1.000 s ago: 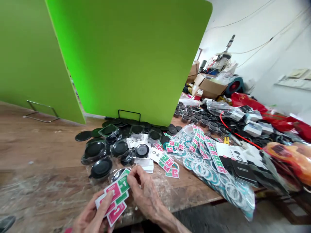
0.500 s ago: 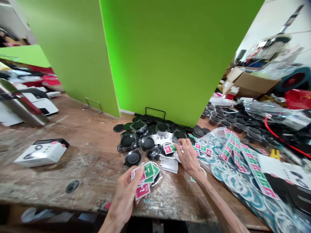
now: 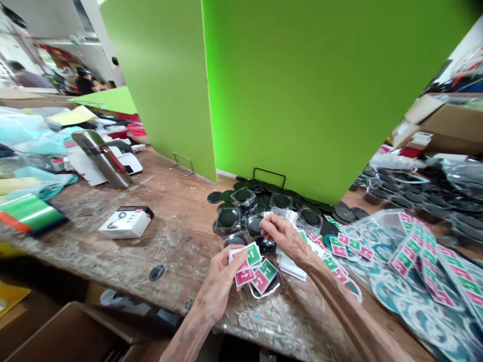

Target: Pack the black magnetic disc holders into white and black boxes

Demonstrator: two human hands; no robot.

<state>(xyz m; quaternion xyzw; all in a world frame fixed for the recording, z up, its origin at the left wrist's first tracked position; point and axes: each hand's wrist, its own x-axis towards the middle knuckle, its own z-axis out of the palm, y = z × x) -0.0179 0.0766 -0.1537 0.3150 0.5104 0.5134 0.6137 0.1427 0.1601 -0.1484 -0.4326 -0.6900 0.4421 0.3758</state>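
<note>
My left hand (image 3: 219, 281) is closed on small red-and-green printed packets (image 3: 245, 264), thumb on top. Just right of it, another red-and-green packet (image 3: 264, 276) lies over a clear-wrapped black disc (image 3: 272, 291) near the table's front. My right hand (image 3: 285, 236) reaches over the pile of wrapped black discs (image 3: 228, 218), its fingers curled together; whatever they hold, if anything, is hidden. Under its wrist are folded white papers (image 3: 292, 266). More red-and-green packets in strips (image 3: 334, 266) lie to the right of that forearm.
Green panels (image 3: 302, 90) on wire feet stand behind the pile. On the left are a white-and-black box (image 3: 126, 222) and a metal flask (image 3: 103, 158). A clear bag of teal-and-white rings (image 3: 400, 286) covers the right side. People sit far back left.
The view has swung left, so things appear farther right. My right hand has moved left across the pile, and the red-and-green strip at its fingertips no longer shows there.
</note>
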